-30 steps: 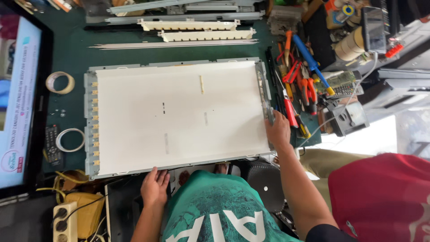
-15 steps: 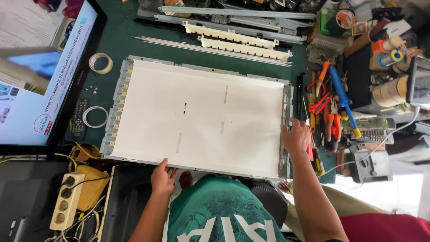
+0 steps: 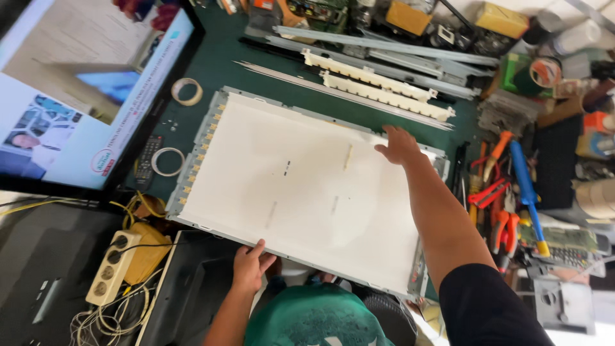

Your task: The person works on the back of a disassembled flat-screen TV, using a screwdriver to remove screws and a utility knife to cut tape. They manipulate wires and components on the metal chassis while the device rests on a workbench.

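1. Head view, the only one here: a big white backlight panel (image 3: 301,186) in its metal frame is lying flat on the green bench mat (image 3: 224,57), taking up most of the middle.
2. The left hand (image 3: 251,264) is sitting at the near edge of the panel, fingers resting close together on the rim. Can't tell whether they're hooking under it or just pressing on top.
3. The right hand (image 3: 398,145) is reaching way out over the far right part of the panel, fingers spread apart and lying flat on the white sheet, not clamped on anything.
4. Just past the right fingertips, two white plastic strips (image 3: 378,86) are lying side by side on the mat.
5. Off to the right of that hand, a pile of pliers with orange handles (image 3: 496,192) and a blue screwdriver (image 3: 525,182) is sitting beside the panel.
6. Left of the left fingers: a yellowed power strip (image 3: 112,269), and further out a lit TV screen (image 3: 83,96) plus two tape rolls (image 3: 186,91).
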